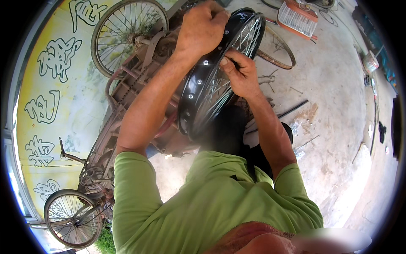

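A black spoked wheel rim (195, 80) stands tilted on edge in front of me, with a row of shiny nipples along its outer face. My left hand (202, 29) is closed in a fist against the rim's upper outer side; what its fingers hold is hidden. From the right, my right hand (242, 75) reaches in at the inner side of the rim. Its thumb and forefinger are pinched together at the thin silver spokes (218, 91), apparently on one of them. The lower part of the wheel is blurred.
On the left lies a rusty cart frame with a large wheel (96, 40), a chain and a smaller wheel (50, 216), beside a painted yellow-white panel (80, 110). An old rim (277, 61), an orange-and-white slatted box (298, 20) and a dark rod (294, 108) lie on the concrete floor.
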Available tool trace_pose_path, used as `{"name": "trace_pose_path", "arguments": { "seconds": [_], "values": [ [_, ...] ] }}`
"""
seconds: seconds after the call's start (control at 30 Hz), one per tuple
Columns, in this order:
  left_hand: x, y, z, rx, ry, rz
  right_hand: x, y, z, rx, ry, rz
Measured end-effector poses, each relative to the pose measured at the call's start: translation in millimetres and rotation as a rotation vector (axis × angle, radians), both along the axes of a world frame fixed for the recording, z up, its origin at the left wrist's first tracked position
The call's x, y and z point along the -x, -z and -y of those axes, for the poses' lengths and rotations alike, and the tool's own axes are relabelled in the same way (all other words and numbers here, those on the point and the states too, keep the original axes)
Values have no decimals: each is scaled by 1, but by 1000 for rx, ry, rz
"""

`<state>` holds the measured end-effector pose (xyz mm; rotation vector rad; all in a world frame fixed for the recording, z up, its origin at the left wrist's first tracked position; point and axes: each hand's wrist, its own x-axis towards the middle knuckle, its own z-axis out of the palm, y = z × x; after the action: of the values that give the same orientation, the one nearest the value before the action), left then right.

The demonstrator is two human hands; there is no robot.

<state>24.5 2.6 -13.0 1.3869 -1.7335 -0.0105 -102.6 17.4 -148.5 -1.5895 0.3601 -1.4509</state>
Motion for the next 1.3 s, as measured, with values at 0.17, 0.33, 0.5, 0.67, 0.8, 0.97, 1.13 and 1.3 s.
{"name": "trace_pose_path", "arguments": {
  "seconds": [0.17, 0.33, 0.5, 0.67, 0.8, 0.97, 1.13, 1.3],
  "values": [
    [-5, -1, -1, -12, -5, 7, 0, -14, 0, -48, 40, -201],
    [-4, 3, -2, 25, 44, -65, -7, -3, 6, -95, -16, -70],
    [-8, 4, 3, 88, 44, 41, -6, -4, 6, -107, -102, -5],
    [-10, 6, 6, 83, 63, 44, -7, -7, 2, -110, 1, -79],
    [-11, 8, 9, 68, 81, 32, -6, -6, 0, -90, 42, -98],
    [-9, 1, 5, 14, 90, -18, -3, -3, 4, -64, 65, -148],
    [-11, 2, 7, 23, 49, 54, -6, -11, -3, -57, 102, -107],
    [-12, 2, 9, -19, 33, 45, -4, -11, 2, -60, 81, -199]
  ]
}}
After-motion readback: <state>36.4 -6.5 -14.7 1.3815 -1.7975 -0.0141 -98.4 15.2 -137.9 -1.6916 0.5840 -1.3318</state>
